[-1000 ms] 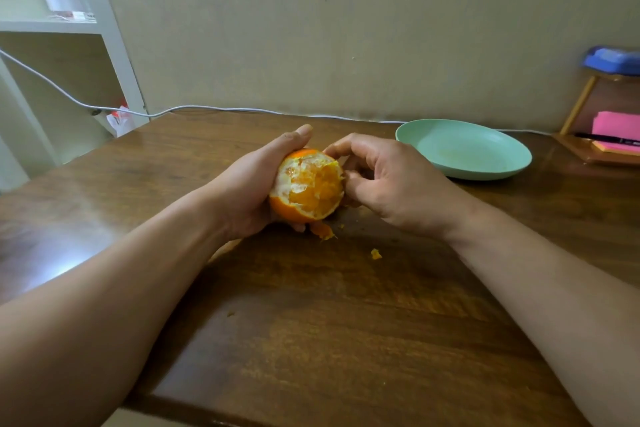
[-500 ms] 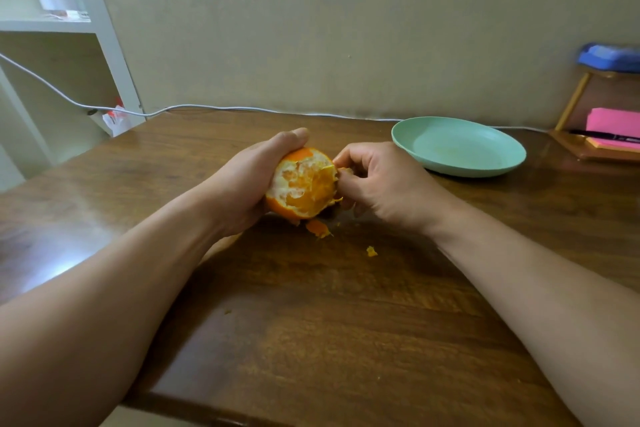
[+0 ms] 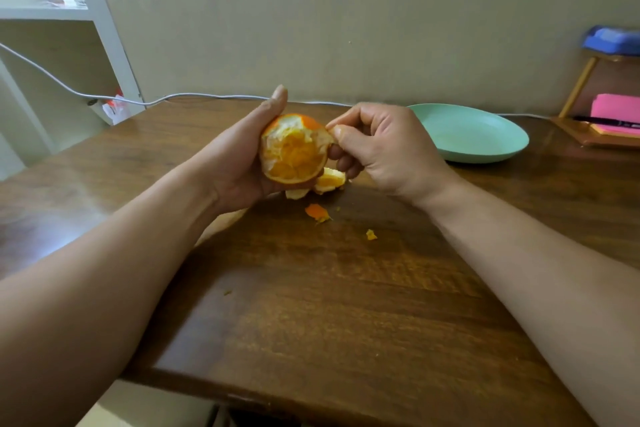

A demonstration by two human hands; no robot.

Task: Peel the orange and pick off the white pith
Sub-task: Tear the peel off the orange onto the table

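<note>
Orange (image 3: 294,152): held up off table (image 3: 329,305), cupped in L hand (image 3: 239,156). Palm and fingers wrap its back and underside; one digit stands up past its top. Open face is turned toward the head cam: flesh w/ ragged white pith across the upper part, a rind rim round the lower edge, and a rind patch at top.

R hand (image 3: 377,149): thumb + forefinger nip a peel flap (image 3: 327,137) at the fruit's upper edge on the side facing R; the other fingers are curled, knuckles against the fruit's side. Both grips are loaded: L clasps the fruit, R nips the flap.

Key relation: the fruit lies straight across from the R pinch, toward the L palm. The flap root sits just inboard of the pinch, joined to the rim. Fruit is approx round, so no long axis to speak of. R is nearer the flap; L acts as anchor only.

Judgement: mid-peel, w/ most pith left to pick. Next pull should go outward from the fruit, away from the L palm, w/ L counter-holding. The flap looks thin and may tear short.

Below the L hold: peel pieces (image 3: 330,178) just under the fruit; can't tell if loose or attached. Nearer the body: scrap (image 3: 317,211), then a smaller crumb (image 3: 371,234). Green plate (image 3: 467,135) sits beyond R hand, apart.
</note>
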